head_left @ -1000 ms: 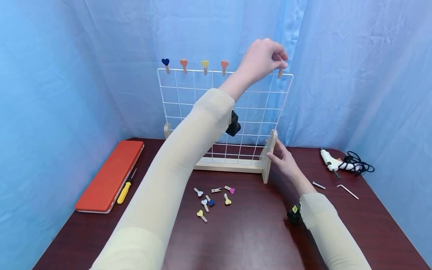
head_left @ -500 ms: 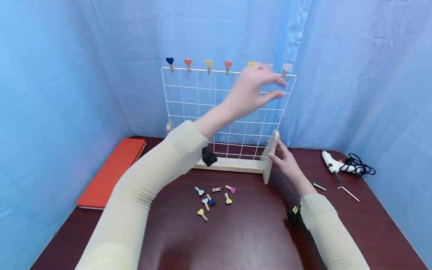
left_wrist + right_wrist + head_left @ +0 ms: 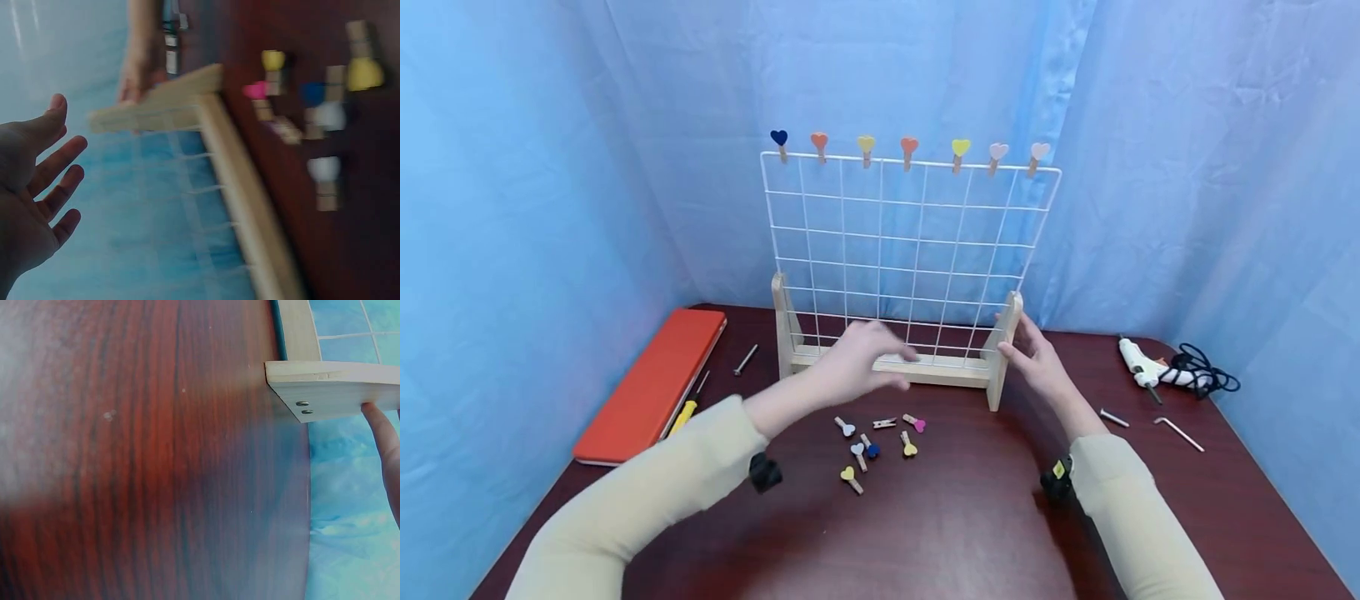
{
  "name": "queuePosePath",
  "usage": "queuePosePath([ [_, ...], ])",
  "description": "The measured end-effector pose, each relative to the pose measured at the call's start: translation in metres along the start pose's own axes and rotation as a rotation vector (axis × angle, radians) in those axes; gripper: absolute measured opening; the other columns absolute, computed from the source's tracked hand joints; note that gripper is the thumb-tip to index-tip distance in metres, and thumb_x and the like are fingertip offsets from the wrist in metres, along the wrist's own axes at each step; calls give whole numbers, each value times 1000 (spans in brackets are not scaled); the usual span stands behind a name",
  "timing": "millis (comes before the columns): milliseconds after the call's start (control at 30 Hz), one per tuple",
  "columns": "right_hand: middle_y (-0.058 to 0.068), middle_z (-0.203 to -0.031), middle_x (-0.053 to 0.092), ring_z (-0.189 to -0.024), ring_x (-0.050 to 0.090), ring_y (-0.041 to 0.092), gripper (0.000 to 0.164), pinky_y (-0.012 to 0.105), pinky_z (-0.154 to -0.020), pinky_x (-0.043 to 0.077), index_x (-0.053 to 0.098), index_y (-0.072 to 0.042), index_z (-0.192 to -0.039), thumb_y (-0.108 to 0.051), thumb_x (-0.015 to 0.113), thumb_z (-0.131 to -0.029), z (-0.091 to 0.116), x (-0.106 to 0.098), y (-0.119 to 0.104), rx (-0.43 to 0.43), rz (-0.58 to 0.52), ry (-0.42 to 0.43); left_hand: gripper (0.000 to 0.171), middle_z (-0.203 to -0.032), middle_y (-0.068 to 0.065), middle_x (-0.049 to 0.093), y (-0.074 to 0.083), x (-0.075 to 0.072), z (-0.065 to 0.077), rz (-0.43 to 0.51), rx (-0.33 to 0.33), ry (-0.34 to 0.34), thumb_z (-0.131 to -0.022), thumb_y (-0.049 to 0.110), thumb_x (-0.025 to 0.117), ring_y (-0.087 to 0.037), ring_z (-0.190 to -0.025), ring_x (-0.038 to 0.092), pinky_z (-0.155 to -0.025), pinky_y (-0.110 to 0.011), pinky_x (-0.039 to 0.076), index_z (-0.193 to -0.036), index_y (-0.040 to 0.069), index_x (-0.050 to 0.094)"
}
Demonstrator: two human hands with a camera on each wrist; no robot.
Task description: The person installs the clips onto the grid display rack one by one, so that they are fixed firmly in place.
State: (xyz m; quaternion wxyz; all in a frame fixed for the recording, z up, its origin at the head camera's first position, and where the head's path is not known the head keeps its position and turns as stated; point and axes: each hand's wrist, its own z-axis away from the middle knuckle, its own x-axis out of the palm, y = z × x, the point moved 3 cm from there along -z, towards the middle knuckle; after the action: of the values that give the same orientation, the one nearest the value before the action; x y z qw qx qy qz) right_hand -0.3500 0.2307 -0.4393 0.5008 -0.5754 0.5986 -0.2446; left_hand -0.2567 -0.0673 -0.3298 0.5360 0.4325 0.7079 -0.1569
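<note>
The loose clips (image 3: 871,450) lie before the rack (image 3: 914,270), long axes pointing various ways, lower than the left hand (image 3: 861,358) and nearest it; that hand hovers empty, thumb and fingers apart; the right hand (image 3: 1037,358) grips the rack's right post (image 3: 997,371).

A white wire grid (image 3: 918,239) stands upright in a pale wooden stand (image 3: 947,377), its right side piece (image 3: 1006,350) held by the right hand (image 3: 1037,360). Seven clips (image 3: 909,146) with heart tops grip the grid's top wire: from the left, dark blue, orange, yellow, orange, yellow, and two pale pink, hearts up. Seven loose clips (image 3: 909,449) lie scattered on the surface (image 3: 940,525) before the stand: two white, two yellow, one pink, one blue, one edge-on. The left hand (image 3: 857,358), fingers apart, hangs near them, in front of the grid.
</note>
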Motion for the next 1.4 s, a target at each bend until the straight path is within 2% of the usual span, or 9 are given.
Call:
queuePosePath([
  [167, 14, -138, 37, -122, 37, 33, 65, 14, -84, 41, 22, -28, -141, -6, 52, -89, 4, 1, -16, 2, -11, 11, 31, -100, 14, 63, -34, 41, 48, 21, -105, -104, -74, 35, 69, -8, -101, 48, -88, -36, 32, -103, 26, 66],
  [300, 10, -138, 39, -122, 36, 35, 64, 14, -82, 42, 22, -26, -141, -5, 52, -89, 6, 0, -23, 3, -23, 23, 27, -97, 10, 64, -54, 63, 68, 23, -127, -129, -73, 27, 71, -13, -97, 49, -84, -40, 33, -99, 21, 68],
  [467, 6, -138, 40, -121, 38, 33, 64, 15, -82, 43, 22, -26, -141, -5, 52, -89, 6, -1, -17, -11, -29, 16, 19, -89, 8, 65, -69, 78, 77, 48, -121, -153, -76, 26, 69, -13, -90, 48, -77, -39, 32, -93, 18, 71],
  [667, 9, -139, 37, -121, 40, 22, 63, 16, -84, 43, 22, -31, -141, -11, 52, -89, 2, -1, 4, 5, -17, 6, 14, -82, 9, 63, -73, 88, 84, 29, -158, -228, -74, 26, 70, -11, -83, 50, -74, -36, 32, -87, 20, 71],
  [900, 9, -139, 37, -121, 39, 28, 63, 16, -83, 43, 22, -29, -141, -10, 52, -89, 3, 2, -2, 14, -25, 11, 5, -77, 8, 60, -77, 91, 87, 47, -200, -273, -75, 25, 70, -9, -78, 56, -76, -34, 33, -78, 23, 66],
  [1000, 7, -139, 37, -122, 38, 30, 63, 16, -83, 43, 21, -24, -142, -10, 52, -89, 3, 3, -6, 19, -37, 9, 6, -76, 10, 59, -81, 85, 84, 75, -220, -227, -77, 25, 69, -7, -74, 55, -76, -30, 35, -79, 22, 64],
  [1100, 7, -139, 37, -124, 36, 31, 63, 15, -84, 42, 20, -20, -143, -10, 52, -89, 4, 4, -6, 16, -38, 4, 6, -74, 12, 59, -84, 69, 79, 158, -242, -117, -78, 22, 68, -4, -69, 54, -70, -24, 42, -79, 20, 63],
  [1267, 10, -139, 37, -124, 36, 30, 63, 14, -85, 40, 20, -17, -142, -8, 52, -89, 5, 6, -18, 20, -36, 7, 7, -75, 9, 62, -89, 18, 66, 227, -284, 137, -77, 20, 69, -6, -71, 56, -67, -25, 46, -81, 15, 66],
  [1400, 13, -139, 36, -125, 36, 27, 63, 14, -85, 40, 20, -17, -143, -6, 51, -89, 4, 6, -21, 17, -28, 6, 12, -74, 7, 65, -94, -29, 58, 238, -378, 303, -77, 28, 70, -11, -65, 56, -58, -26, 45, -83, 19, 68],
])
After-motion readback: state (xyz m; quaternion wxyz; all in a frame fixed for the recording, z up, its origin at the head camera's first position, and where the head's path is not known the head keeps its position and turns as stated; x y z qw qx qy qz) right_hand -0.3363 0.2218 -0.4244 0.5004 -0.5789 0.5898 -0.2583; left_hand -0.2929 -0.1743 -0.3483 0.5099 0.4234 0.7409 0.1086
